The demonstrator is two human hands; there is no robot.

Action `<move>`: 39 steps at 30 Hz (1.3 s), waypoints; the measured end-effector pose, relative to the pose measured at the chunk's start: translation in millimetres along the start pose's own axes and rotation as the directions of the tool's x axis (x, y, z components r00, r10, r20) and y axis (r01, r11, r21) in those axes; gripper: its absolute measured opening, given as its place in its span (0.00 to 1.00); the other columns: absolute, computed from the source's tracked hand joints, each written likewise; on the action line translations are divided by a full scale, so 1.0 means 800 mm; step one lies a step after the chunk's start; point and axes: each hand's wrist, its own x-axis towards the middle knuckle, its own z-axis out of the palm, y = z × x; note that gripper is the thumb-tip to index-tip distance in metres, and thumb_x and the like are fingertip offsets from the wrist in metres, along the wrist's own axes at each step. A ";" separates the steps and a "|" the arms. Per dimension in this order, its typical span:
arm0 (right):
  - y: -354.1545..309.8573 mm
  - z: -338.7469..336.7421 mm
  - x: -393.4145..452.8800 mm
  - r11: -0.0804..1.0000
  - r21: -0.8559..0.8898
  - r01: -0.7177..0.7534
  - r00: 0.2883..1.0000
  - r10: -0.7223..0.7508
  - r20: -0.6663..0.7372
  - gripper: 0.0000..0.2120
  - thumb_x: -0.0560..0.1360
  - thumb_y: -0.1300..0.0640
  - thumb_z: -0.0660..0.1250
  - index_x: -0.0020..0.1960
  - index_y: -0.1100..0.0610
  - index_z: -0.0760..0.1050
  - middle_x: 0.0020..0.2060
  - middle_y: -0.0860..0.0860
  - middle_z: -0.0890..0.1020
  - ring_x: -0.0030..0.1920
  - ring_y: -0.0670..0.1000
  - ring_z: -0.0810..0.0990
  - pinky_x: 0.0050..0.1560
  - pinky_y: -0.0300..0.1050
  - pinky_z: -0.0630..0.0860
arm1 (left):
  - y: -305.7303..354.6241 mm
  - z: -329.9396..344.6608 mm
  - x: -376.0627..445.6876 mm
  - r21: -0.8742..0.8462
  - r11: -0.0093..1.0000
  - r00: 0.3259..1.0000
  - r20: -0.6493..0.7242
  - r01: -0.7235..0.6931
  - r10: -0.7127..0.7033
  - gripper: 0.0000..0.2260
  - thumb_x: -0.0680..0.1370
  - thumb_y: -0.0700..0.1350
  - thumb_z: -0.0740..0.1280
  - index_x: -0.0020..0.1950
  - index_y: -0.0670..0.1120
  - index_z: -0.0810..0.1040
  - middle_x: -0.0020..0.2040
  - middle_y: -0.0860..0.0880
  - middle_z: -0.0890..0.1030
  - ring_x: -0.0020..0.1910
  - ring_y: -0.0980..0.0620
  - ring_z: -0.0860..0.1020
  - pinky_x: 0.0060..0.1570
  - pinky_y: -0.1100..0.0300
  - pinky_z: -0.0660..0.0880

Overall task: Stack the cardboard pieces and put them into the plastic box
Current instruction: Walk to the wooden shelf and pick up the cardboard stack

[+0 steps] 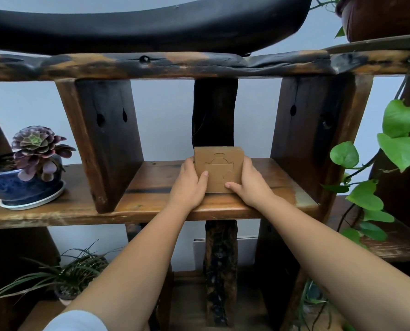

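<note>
A brown stack of cardboard pieces (pixel 219 167) stands tilted on the wooden shelf (pixel 151 187), in the middle compartment, with a cut-out outline on its front face. My left hand (pixel 189 181) grips the stack's left edge, thumb on the front. My right hand (pixel 249 181) grips its right edge, thumb across the lower front. The plastic box is not in view.
Dark wooden uprights (pixel 108 139) (pixel 311 130) wall the compartment on both sides, and a dark post (pixel 214 111) stands behind the stack. A succulent in a blue pot (pixel 29 173) sits on the shelf at the left. Green vine leaves (pixel 395 144) hang at the right. A grassy plant (pixel 77 271) stands below.
</note>
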 end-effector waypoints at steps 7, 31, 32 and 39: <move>0.004 0.000 -0.005 0.989 0.147 -0.008 1.000 0.004 0.029 0.32 0.76 0.52 0.68 0.72 0.52 0.54 0.68 0.53 0.71 0.66 0.54 0.72 0.63 0.46 0.68 | 0.003 -0.002 -0.001 -0.068 0.997 0.997 0.076 0.034 -0.029 0.26 0.80 0.53 0.58 0.75 0.51 0.51 0.72 0.45 0.66 0.67 0.45 0.69 0.65 0.48 0.68; -0.013 -0.038 -0.077 0.913 0.382 -0.143 0.987 0.102 0.125 0.26 0.75 0.50 0.70 0.68 0.51 0.65 0.61 0.47 0.76 0.59 0.48 0.75 0.57 0.47 0.75 | 0.024 -0.058 -0.066 -0.304 0.928 0.962 0.232 0.214 -0.146 0.18 0.75 0.50 0.71 0.61 0.50 0.70 0.58 0.51 0.78 0.54 0.53 0.77 0.54 0.55 0.76; -0.015 -0.040 -0.085 0.893 0.423 -0.153 0.985 0.101 0.143 0.25 0.75 0.51 0.70 0.68 0.51 0.65 0.61 0.47 0.76 0.59 0.48 0.76 0.57 0.47 0.76 | 0.026 -0.060 -0.073 -0.341 0.913 0.957 0.253 0.224 -0.140 0.18 0.74 0.50 0.71 0.61 0.50 0.69 0.58 0.51 0.78 0.55 0.53 0.77 0.54 0.54 0.77; -0.035 -0.051 -0.156 0.837 0.505 -0.209 0.960 0.078 0.268 0.25 0.75 0.56 0.70 0.69 0.53 0.64 0.60 0.47 0.76 0.61 0.47 0.76 0.58 0.45 0.76 | 0.033 -0.077 -0.153 -0.596 0.719 0.922 0.348 0.358 -0.170 0.20 0.71 0.42 0.75 0.60 0.48 0.72 0.58 0.46 0.79 0.56 0.48 0.79 0.55 0.48 0.78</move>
